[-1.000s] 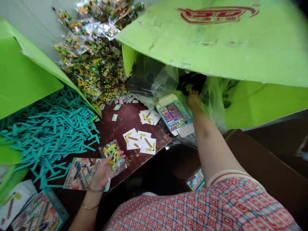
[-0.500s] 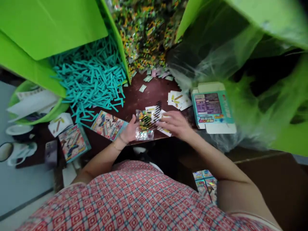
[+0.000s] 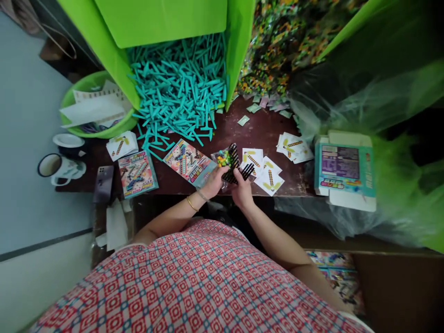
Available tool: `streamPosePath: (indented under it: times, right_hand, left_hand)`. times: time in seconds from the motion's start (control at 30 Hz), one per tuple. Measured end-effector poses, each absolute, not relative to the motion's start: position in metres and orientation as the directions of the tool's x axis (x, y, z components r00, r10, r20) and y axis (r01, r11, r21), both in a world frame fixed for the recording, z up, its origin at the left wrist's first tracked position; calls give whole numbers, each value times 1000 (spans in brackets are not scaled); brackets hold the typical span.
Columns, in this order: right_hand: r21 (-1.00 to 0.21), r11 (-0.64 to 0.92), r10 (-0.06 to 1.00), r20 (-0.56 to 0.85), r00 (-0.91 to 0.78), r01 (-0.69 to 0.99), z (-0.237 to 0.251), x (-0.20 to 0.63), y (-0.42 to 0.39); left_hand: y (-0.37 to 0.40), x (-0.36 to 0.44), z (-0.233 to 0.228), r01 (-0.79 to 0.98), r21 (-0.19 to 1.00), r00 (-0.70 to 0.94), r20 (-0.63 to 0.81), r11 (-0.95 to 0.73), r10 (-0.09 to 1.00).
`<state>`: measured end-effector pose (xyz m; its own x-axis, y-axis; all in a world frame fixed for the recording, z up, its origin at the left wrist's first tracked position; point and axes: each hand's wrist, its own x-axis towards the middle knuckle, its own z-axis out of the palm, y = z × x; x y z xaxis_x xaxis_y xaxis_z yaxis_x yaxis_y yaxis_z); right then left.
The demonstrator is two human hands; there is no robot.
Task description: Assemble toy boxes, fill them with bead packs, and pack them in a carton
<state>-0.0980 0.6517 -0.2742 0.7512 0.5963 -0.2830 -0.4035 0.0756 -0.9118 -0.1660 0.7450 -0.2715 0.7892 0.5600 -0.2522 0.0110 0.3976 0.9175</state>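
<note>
Nearby, teal sticks (image 3: 180, 88) — cards (image 3: 263, 171), box (image 3: 345, 169)

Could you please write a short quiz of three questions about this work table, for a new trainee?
1. True or false: both hands hold the black grid piece together at the front edge of the table.
2. What lies heaped in the green box behind the hands?
A. teal sticks
B. white cups
C. red cards
3. Fill in: the small bag of coloured bits is at the ____ hand.

Key
1. True: the left hand and the right hand both grip it.
2. A, teal sticks.
3. Left.
</note>
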Motion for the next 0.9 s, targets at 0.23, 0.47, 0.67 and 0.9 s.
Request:
streamPosePath:
  times: [0.23,0.47,0.67,0.9]
  right_hand:
    - [-896,155,505,-290,813,-416,-267,-49,641]
    - [-969,95,557,-139,819,-230,-261,2,597]
    - [-978,6,600,-165,783,-211,-262,-37,597]
    - [-994,-109,687,-93,720,-24,-237,-64,608]
  left_hand:
    - [770,-226,-274,76,968,885,46,-241,463]
    - [798,-300,-279,131,975,744,24,-181,668]
    - [818,-323,-250,39,967,434,210,-251,876]
    - [821,-328,-245,3,965,408,238,-262,881]
